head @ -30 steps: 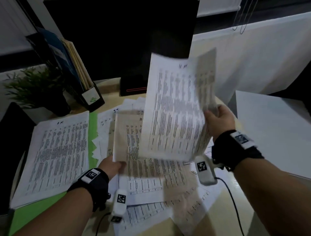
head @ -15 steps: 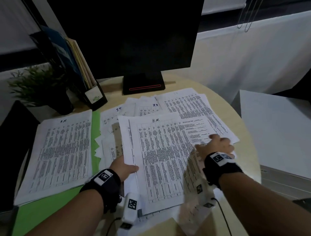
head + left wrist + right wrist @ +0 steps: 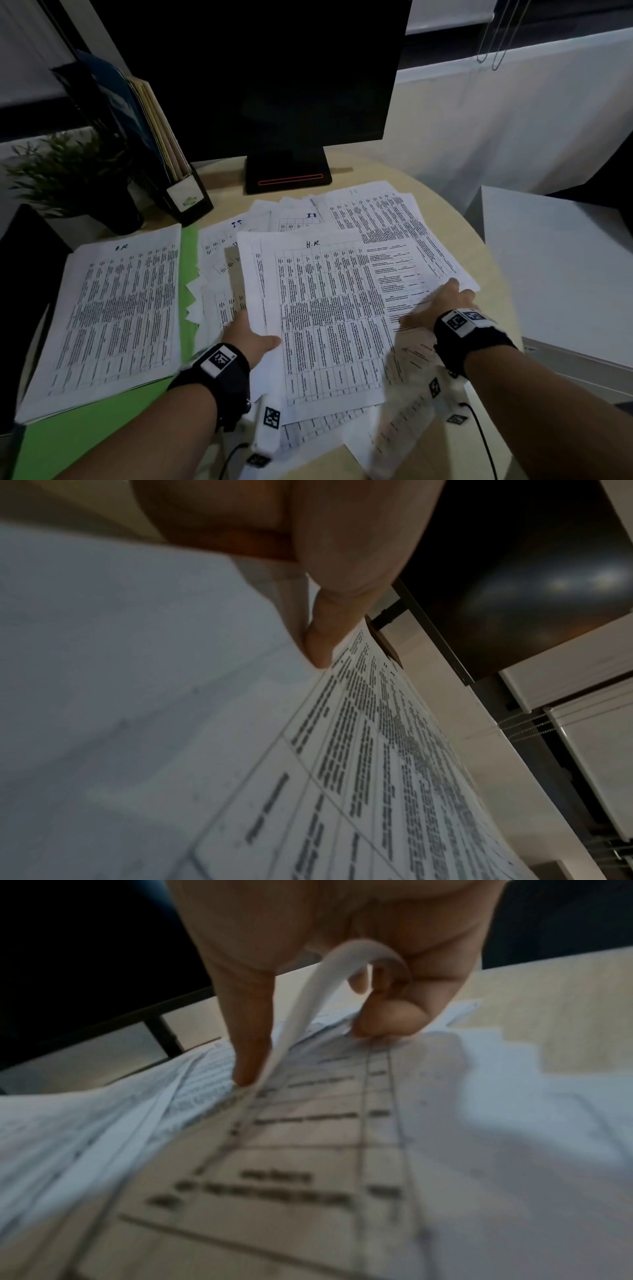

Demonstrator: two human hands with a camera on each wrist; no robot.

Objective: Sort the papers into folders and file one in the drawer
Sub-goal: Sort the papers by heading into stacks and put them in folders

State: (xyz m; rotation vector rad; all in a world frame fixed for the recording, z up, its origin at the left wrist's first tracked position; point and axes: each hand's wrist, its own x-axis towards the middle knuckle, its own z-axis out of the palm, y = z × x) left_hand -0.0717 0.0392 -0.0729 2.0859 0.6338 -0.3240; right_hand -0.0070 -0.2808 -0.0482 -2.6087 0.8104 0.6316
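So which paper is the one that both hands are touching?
The sheet marked H.R. on top of the middle pile. The left hand holds its left edge and the right hand its right edge. The stack on the green folder lies untouched.

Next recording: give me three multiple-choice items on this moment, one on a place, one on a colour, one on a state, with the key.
1. Where is the dark potted plant?
A. far left of the table
B. right of the monitor
C. on the papers

2. What colour is the folder under the left stack of printed sheets?
A. red
B. green
C. blue

3. What is the left hand doing?
A. hanging idle
B. holding the edge of the sheet marked "H.R."
C. touching the monitor

Key: 1 A, it stands beside the file holder; 2 B, green shows along the stack's edges; 3 B, its thumb lies on the sheet.
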